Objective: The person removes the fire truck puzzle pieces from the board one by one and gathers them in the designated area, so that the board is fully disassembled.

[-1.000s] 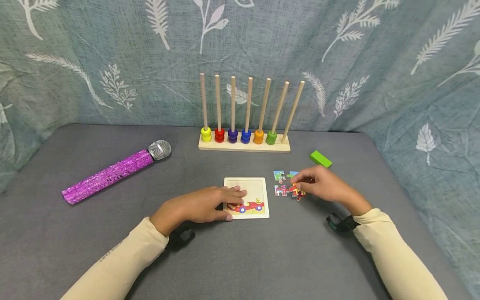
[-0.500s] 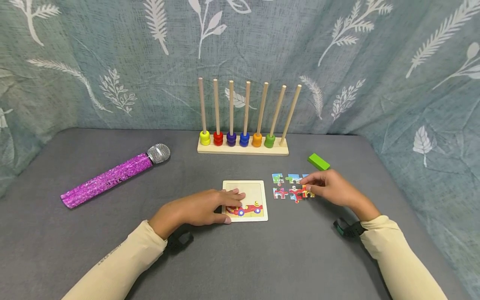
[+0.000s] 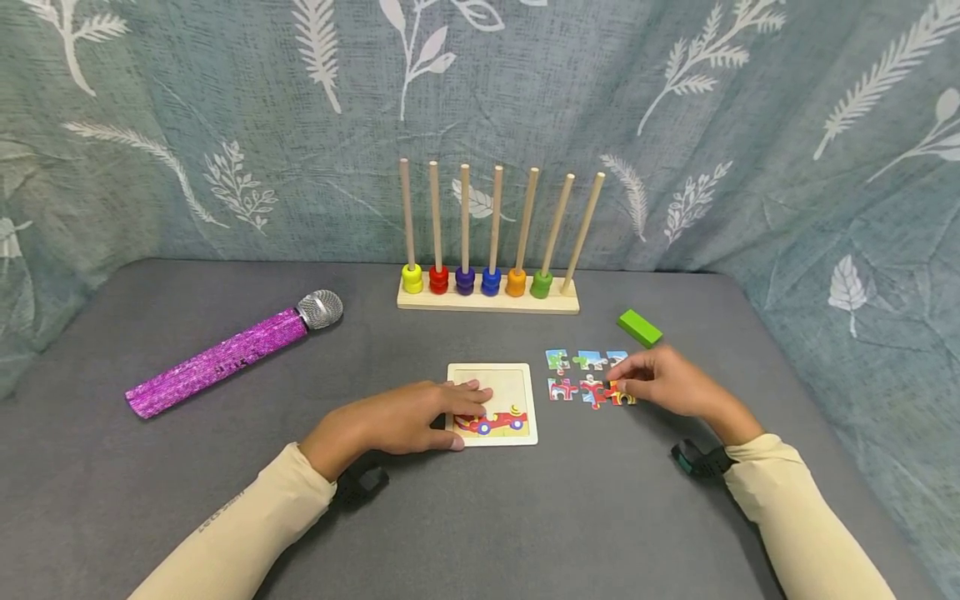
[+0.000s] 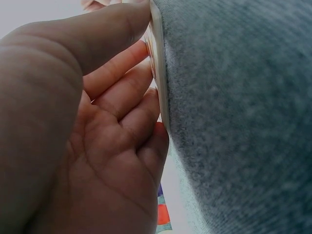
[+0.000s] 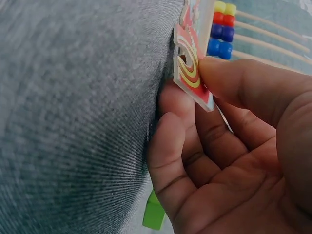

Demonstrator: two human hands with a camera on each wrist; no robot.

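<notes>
My left hand rests with extended fingers on a square wooden puzzle board, its thumb at the near edge. A red car picture fills the board's lower part, while bare wood shows above. To the right of the board, my right hand pinches a red and yellow jigsaw piece between thumb and fingers, low over the table. Several other jigsaw pieces lie in two rows beside it, among them a red one, a red and white one and a blue and green one.
Behind the board stands a wooden peg stand with tall rods and coloured beads. A green block lies just beyond my right hand. At the left is a microphone with a glittery purple handle. A leaf-patterned curtain hangs behind the table.
My right hand has shifted right with the red and yellow jigsaw piece, uncovering the red piece and the blue pieces in the upper row. The left hand stays on the board.
</notes>
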